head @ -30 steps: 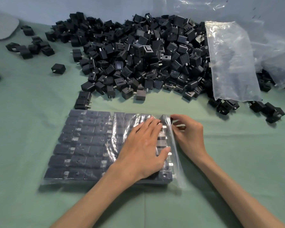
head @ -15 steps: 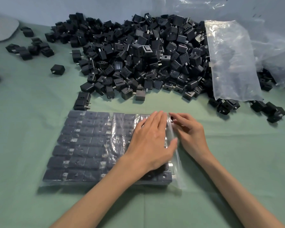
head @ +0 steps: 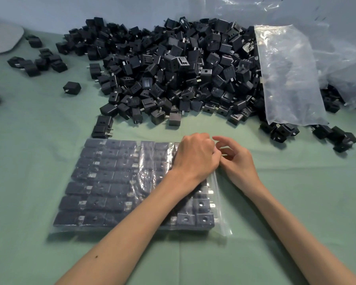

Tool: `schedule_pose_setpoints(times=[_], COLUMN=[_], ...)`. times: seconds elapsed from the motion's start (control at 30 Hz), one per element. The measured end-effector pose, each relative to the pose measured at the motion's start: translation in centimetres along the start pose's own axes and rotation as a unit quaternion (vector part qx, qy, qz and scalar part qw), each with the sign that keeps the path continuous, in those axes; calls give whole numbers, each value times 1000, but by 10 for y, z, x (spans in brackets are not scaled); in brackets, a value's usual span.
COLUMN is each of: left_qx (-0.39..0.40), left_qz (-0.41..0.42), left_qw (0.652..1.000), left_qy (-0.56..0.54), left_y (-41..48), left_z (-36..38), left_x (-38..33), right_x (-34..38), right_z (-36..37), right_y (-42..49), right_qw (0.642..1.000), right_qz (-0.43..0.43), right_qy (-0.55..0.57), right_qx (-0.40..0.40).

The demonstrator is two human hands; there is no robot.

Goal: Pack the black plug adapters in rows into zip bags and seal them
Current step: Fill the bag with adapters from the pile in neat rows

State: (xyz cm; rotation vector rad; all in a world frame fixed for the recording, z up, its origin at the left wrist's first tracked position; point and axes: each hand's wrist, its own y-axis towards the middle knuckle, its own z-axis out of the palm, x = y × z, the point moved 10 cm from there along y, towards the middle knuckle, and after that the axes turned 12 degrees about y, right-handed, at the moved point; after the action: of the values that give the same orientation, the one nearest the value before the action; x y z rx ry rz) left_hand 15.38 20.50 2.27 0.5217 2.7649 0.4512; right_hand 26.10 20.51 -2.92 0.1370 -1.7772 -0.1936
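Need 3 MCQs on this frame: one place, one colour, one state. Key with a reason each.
1. The empty clear bag lies:
A. on the right side of the loose adapter pile
B. flat at the near left
C. hanging off the near edge

2. The table cloth is:
A. red
B. green
C. white

3. The left hand has its fingers:
A. spread flat
B. curled at the far right corner of the filled zip bag
C. off the table

Key:
1 A, it drapes over the pile's right flank.
2 B, pale green shows all round the bag.
3 B, the knuckles are bent over that corner.
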Motion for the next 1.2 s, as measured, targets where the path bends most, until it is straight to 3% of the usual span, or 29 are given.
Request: schedule_pose_setpoints(times=[0.1,0.2,0.3,0.37,0.5,0.6,0.8,1.0,1.1,1.2], left_qx=[-30,3,29,5,65,94,133,162,158,176], left_qz=[22,41,32,0,-22,-7,-2,12,56,79], left_qw=[999,999,997,996,998,996,991,985,982,978], left_qy=[13,-9,-67,-94,-4,2,29,66,84,83], left_y=[-2,-2,-10,-27,-58,-63,-65,-54,-46,-46], left_z=[-8,-3,-3,-15,-10,-3,8,18,24,30], left_x=[-6,-7,-2,13,41,41,44,44,32,27], right_x=[1,9,13,15,14,13,2,0,-2,-4], right_z=[9,25,29,34,27,26,31,35,31,11], right_y=[13,23,31,32,30,32,33,36,38,41], right_qw=[998,988,979,971,980,983,978,970,972,983], right_qz=[3,4,-24,-46,-61,-67,8,59,74,88], right_qy=[-25,-34,-90,-127,-127,-141,-100,-128,-137,-116], right_qx=[52,152,181,196,139,99,180,198,179,109])
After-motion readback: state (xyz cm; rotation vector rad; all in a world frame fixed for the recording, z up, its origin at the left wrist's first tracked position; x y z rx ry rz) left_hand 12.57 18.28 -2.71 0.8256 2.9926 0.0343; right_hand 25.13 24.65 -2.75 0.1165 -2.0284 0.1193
